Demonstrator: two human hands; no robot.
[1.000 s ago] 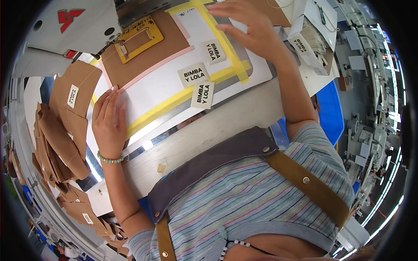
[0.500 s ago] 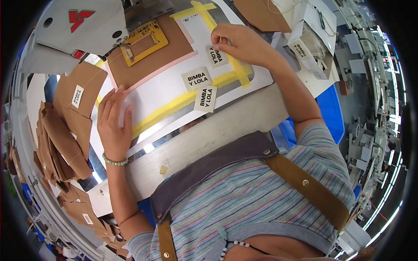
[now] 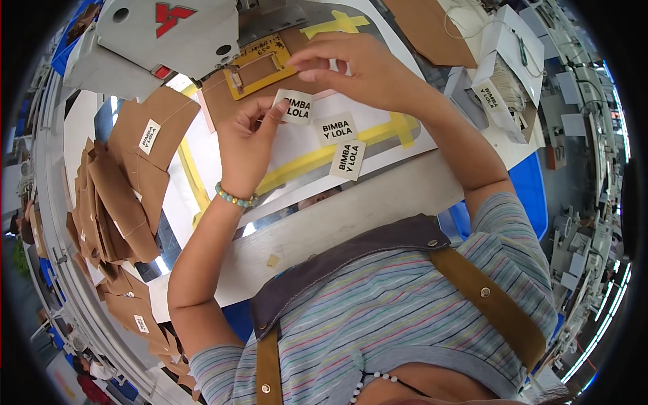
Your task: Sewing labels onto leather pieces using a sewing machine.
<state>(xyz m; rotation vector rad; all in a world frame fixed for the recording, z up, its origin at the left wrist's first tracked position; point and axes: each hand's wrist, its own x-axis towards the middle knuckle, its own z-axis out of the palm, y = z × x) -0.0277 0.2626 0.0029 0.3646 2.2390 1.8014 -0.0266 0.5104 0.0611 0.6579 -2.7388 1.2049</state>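
My left hand (image 3: 248,145), a beaded bracelet at its wrist, pinches a cream label (image 3: 293,106) with black print between thumb and fingers. Just right of it, my right hand (image 3: 364,71) hovers with fingers stretched apart, near a yellow rectangular frame (image 3: 248,88); nothing shows in them. That frame lies on a brown fabric piece (image 3: 214,100), partly covered by my hands. Two more cream labels rest below my right hand, one lying level (image 3: 335,127) and one turned on its side (image 3: 348,160). Beneath them is a white board (image 3: 280,143) edged with yellow tape.
The grey sewing machine head (image 3: 155,50) overhangs the upper left. Brown pieces (image 3: 145,131) with sewn labels and loose threads pile up at left. At right stand a white box (image 3: 506,101) packed with labels and a blue bin (image 3: 530,196). A small scrap (image 3: 273,260) sits near the table edge.
My left hand has risen rightward from the board's left side and now grips the label that my right hand was touching. My right hand has let go and shifted left toward the yellow frame.
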